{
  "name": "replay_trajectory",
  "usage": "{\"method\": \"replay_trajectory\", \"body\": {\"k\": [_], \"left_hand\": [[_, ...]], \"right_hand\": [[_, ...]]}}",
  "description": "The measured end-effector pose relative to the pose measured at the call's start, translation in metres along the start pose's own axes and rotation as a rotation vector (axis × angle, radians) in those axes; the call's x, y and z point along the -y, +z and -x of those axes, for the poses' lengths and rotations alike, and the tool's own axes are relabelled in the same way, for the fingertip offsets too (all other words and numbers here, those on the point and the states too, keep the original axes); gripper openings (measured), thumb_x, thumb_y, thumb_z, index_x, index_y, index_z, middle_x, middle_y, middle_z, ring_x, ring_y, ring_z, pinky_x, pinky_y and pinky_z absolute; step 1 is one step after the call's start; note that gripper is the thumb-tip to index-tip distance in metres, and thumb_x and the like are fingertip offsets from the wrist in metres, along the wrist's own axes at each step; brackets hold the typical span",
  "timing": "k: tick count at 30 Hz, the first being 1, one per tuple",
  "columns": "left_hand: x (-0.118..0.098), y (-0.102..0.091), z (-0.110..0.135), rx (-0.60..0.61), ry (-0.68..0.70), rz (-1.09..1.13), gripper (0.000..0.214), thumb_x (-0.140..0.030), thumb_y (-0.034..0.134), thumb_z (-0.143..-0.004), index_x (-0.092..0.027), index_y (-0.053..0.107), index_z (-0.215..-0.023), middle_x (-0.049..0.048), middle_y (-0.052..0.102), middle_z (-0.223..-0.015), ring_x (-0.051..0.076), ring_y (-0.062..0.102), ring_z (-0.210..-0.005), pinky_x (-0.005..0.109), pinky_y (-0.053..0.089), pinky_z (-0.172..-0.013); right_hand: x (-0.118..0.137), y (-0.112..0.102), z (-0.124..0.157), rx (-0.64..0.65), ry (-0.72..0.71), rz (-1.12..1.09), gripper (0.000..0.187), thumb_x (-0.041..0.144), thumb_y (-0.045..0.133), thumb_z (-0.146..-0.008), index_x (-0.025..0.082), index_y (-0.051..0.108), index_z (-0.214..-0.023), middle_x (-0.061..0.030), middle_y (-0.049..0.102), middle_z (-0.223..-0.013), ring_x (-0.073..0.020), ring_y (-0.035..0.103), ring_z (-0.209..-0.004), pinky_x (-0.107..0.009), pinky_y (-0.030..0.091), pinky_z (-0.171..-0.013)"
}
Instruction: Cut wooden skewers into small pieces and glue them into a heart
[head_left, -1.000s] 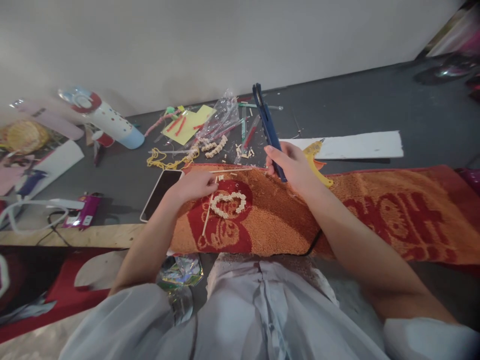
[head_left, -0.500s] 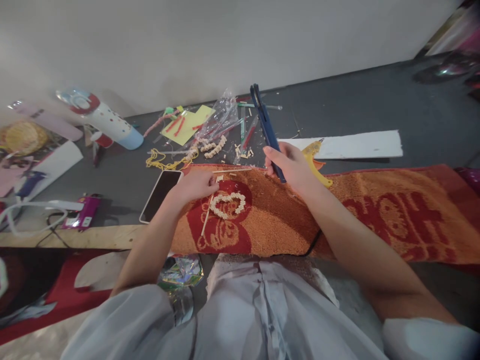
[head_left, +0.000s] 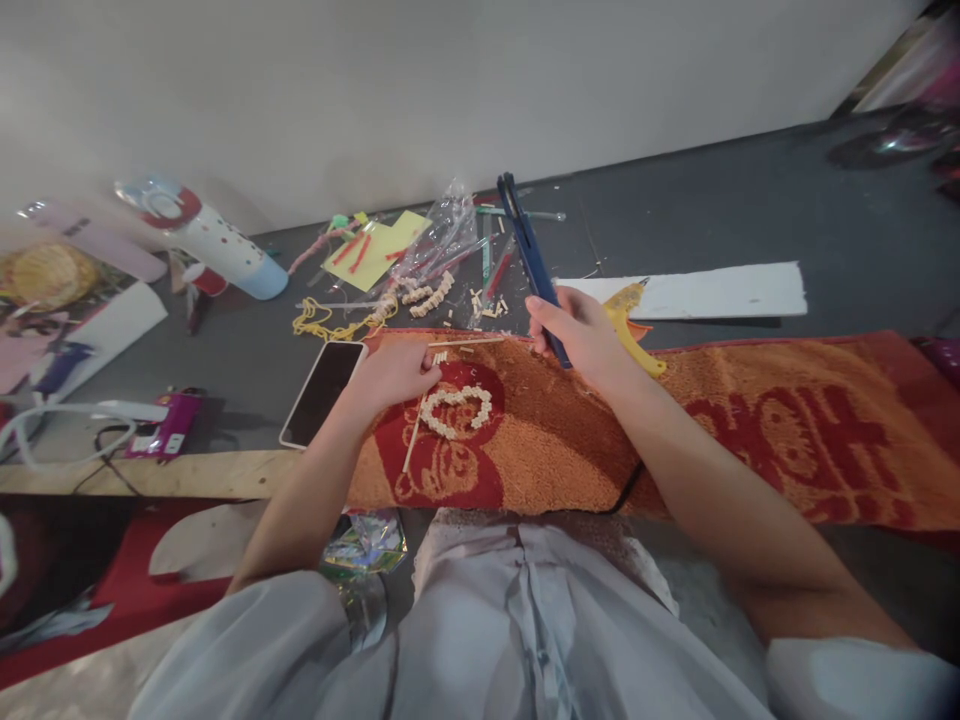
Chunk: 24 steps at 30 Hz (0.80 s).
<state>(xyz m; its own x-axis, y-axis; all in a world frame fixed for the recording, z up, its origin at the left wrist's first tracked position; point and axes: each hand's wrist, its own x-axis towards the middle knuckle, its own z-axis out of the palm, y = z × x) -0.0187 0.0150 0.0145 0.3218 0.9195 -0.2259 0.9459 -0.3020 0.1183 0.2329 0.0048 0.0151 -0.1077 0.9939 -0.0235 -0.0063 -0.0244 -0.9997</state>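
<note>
My right hand (head_left: 581,335) is closed round a long dark blue tool (head_left: 525,245) that points up and away from me. My left hand (head_left: 394,372) rests curled on an orange and red towel (head_left: 570,440), fingertips pinched at a thin wooden stick (head_left: 415,435) beside a ring of small pale wooden pieces (head_left: 455,408). A second thin stick (head_left: 463,342) lies along the towel's far edge between my hands. A yellow glue gun (head_left: 630,320) lies just behind my right hand.
A phone (head_left: 322,392) lies face up left of the towel. Behind it are yellow cord (head_left: 326,322), a clear plastic bag of sticks (head_left: 442,240), yellow paper (head_left: 375,250) and loose pale pieces. A white bottle (head_left: 206,240) lies at far left, a white board (head_left: 705,290) at right.
The blue tool's far end has tilted slightly to the left. My hands have barely moved.
</note>
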Motion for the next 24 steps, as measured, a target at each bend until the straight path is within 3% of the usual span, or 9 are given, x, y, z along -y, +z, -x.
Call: {"method": "replay_trajectory", "body": {"k": [6,11,17,21,24], "left_hand": [[-0.003,-0.002,0.003,0.001,-0.031,0.021,0.012,-0.027,0.05,-0.075,-0.02,0.049,-0.066,0.0037,0.057,-0.063,0.018,0.049,-0.057,0.029,0.026,-0.055],[0.0,-0.019,0.006,-0.066,-0.057,0.108,0.012,-0.031,0.047,-0.078,-0.02,0.048,-0.072,0.0024,0.058,-0.069,0.016,0.052,-0.061,0.027,0.03,-0.057],[0.003,-0.042,0.001,-0.367,-0.015,0.26,0.006,-0.025,0.05,-0.077,-0.019,0.049,-0.078,0.0003,0.059,-0.072,0.013,0.053,-0.065,0.025,0.036,-0.062],[0.004,-0.033,-0.006,-0.62,-0.001,0.476,0.008,-0.026,0.05,-0.08,-0.02,0.045,-0.079,-0.0018,0.055,-0.069,0.01,0.051,-0.06,0.024,0.039,-0.06],[0.004,-0.019,-0.012,-0.714,-0.025,0.641,0.01,-0.028,0.051,-0.081,-0.021,0.045,-0.079,-0.0018,0.053,-0.067,0.01,0.051,-0.06,0.023,0.041,-0.059]], "right_hand": [[-0.001,-0.001,0.0,-0.003,0.0,0.027,0.041,0.058,0.063,-0.079,0.024,0.044,-0.069,0.0026,0.053,-0.057,-0.0096,0.049,-0.05,-0.026,0.044,-0.052],[0.0,0.0,0.0,0.043,-0.003,0.014,0.041,0.056,0.063,-0.08,0.024,0.042,-0.066,0.0033,0.051,-0.057,-0.0095,0.048,-0.05,-0.026,0.043,-0.052],[-0.011,0.001,-0.001,0.195,0.018,0.122,0.036,0.057,0.064,-0.077,0.023,0.052,-0.081,0.0019,0.055,-0.068,-0.0126,0.051,-0.056,-0.028,0.041,-0.053],[-0.014,0.003,0.001,0.256,-0.015,0.308,0.039,0.058,0.061,-0.078,0.021,0.058,-0.092,-0.0014,0.061,-0.077,-0.0164,0.055,-0.067,-0.03,0.042,-0.06],[-0.01,0.006,0.005,0.294,-0.017,0.371,0.042,0.057,0.059,-0.08,0.02,0.058,-0.101,-0.0055,0.066,-0.09,-0.0203,0.059,-0.079,-0.034,0.044,-0.07]]}}
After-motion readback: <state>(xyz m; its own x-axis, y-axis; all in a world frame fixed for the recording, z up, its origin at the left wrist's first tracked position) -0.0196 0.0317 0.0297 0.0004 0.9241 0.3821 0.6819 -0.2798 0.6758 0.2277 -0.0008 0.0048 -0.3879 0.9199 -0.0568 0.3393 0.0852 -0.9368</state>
